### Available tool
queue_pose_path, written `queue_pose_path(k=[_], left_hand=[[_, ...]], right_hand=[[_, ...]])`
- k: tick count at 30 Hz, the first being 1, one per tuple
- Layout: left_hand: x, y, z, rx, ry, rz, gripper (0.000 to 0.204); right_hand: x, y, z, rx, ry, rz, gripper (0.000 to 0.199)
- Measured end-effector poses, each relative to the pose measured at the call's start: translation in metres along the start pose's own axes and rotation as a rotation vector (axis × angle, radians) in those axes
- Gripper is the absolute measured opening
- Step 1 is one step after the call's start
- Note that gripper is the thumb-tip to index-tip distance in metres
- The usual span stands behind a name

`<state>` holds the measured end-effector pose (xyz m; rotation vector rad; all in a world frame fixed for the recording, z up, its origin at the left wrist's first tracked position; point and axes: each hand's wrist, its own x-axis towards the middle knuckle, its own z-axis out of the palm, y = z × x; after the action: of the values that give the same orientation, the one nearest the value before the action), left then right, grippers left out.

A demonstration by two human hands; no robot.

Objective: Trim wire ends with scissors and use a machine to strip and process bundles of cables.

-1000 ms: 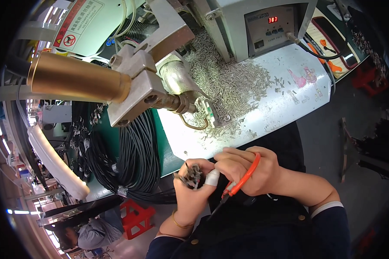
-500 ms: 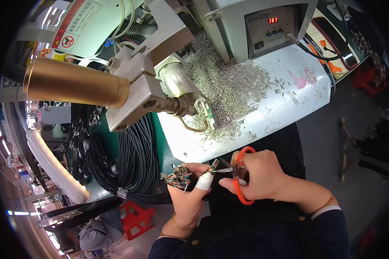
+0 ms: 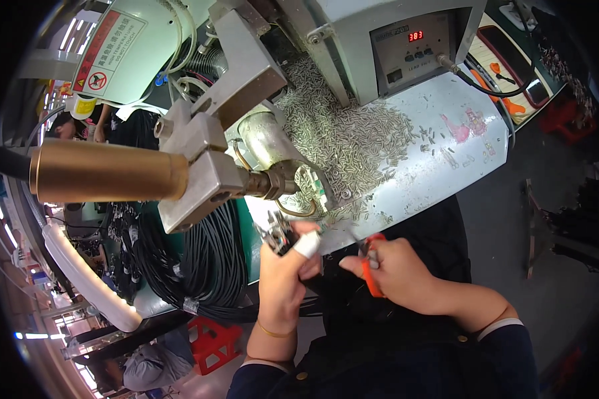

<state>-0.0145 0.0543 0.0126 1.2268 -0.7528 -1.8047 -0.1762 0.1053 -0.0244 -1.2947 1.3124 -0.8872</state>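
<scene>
I see orange handles on the cutters [image 3: 371,266] in my right hand [image 3: 396,279], and a white cover on one finger of my left hand [image 3: 287,276], which holds a dark cable end [image 3: 277,233]. The worktop [image 3: 459,153] is white, strewn with silvery metal pins [image 3: 343,133] and marked with a pink smear. A brass-coloured cylinder [image 3: 106,171] joins grey metal blocks. The grey control box [image 3: 412,46] shows red digits. Black cable coils [image 3: 199,266] hang beside a green panel. My sleeves are navy.

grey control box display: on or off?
On. The red display on the grey control box is lit, showing glowing red digits. Nothing else about the unit's running state can be told.
</scene>
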Motion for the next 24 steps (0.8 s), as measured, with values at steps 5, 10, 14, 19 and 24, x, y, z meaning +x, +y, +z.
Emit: queue_pose_path(k=[5,10,14,19,24], left_hand=[[0.029,0.011,0.005,-0.039,0.008,-0.002,0.01],[0.039,0.02,0.002,0.056,0.021,-0.031,0.012],[0.042,0.023,0.0,0.11,0.037,-0.053,0.016],[0.043,0.021,-0.011,0.068,-0.046,-0.07,0.022],[0.043,0.021,-0.01,0.033,-0.039,-0.093,0.025]], right_hand=[[0.032,-0.018,-0.012,0.226,0.173,0.04,0.022],[0.069,-0.034,-0.019,0.26,0.132,0.068,0.021],[0.076,-0.03,-0.018,0.206,0.093,0.055,0.021],[0.076,-0.026,-0.015,0.138,0.144,-0.083,0.02],[0.076,-0.027,-0.018,0.093,0.121,-0.078,0.018]])
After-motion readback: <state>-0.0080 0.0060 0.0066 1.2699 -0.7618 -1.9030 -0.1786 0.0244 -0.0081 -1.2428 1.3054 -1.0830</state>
